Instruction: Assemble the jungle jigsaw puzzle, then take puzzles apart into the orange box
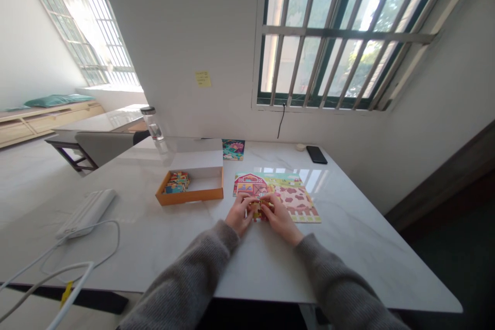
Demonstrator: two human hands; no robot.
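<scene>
A farm-picture puzzle lies flat on the white table, with a red barn at its left and a brown-spotted animal at its right. Over its lower left part, my left hand and my right hand are close together. The fingers of both are closed on small puzzle pieces between them. The fingers partly hide these pieces. An orange box stands open to the left of my hands, with several loose pieces in its left side.
Behind the puzzle lie a dark colourful picture, a phone and a small round object. A clear bottle stands at the back left. A white power strip with cables lies on the left side of the table.
</scene>
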